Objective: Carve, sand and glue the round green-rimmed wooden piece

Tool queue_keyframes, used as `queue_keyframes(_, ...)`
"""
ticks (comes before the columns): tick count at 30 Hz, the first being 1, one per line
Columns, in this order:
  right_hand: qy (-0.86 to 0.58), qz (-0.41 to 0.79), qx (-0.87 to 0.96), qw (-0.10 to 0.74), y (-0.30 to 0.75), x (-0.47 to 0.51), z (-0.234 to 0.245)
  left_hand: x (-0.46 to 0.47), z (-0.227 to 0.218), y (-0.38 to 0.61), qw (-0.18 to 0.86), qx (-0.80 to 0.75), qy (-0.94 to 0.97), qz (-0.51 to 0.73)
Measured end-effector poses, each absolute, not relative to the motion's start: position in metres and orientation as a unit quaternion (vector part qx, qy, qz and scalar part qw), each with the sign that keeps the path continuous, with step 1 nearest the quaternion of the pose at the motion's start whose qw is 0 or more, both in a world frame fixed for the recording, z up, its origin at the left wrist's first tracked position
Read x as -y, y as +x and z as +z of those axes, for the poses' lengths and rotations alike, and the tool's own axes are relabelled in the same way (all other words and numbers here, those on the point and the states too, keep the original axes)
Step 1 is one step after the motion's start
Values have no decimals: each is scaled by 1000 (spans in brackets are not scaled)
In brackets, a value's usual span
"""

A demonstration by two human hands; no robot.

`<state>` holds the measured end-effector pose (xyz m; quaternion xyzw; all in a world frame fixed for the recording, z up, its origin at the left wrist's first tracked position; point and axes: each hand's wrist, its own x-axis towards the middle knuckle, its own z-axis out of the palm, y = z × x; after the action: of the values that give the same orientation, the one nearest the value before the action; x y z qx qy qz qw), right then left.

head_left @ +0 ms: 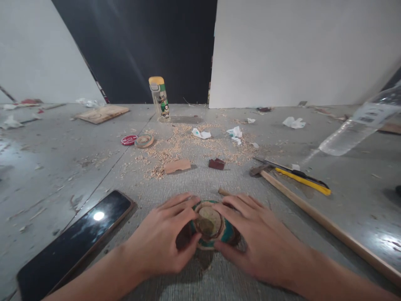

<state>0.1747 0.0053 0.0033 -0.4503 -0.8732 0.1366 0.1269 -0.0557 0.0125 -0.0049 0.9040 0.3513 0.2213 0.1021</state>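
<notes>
On the floor close to me lies a round teal-and-wood piece [229,232] with a pale, greenish disc [210,218] in its middle. My left hand [171,234] curves around its left side, fingers at the far rim and thumb at the near edge. From the right, my right hand [258,234] grips it the same way. Both hands are closed on the piece, and the fingers hide parts of its rim. The tip of a thin wooden stick [223,192] shows beyond my right fingers.
A phone [75,244] lies left. To the right are a hammer [300,204], a yellow utility knife [303,181] and a clear plastic bottle [351,131]. Farther off are wood blocks [177,166], a round wooden piece [144,141], shavings [175,144] and a yellow-capped bottle [160,100].
</notes>
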Motion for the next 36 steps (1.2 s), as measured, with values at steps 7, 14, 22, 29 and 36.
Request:
queue_keyframes(7,-425,176,875,149,181,-9,7,-8,-6,-54,107,-380,890,231)
queue_keyframes(14,-402,152,887,169,188,-12,5,-10,-10,-56,68,-358,897,251)
queue_keyframes(22,-316,128,916,212,195,-18,-1,-7,-9,-57,37,-343,899,271)
queue_keyframes(29,-268,88,933,224,199,-22,-3,-8,-10,-59,38,-353,901,249)
queue_keyframes(36,-240,77,948,195,200,-20,-5,-8,-10,-59,-3,-314,906,283)
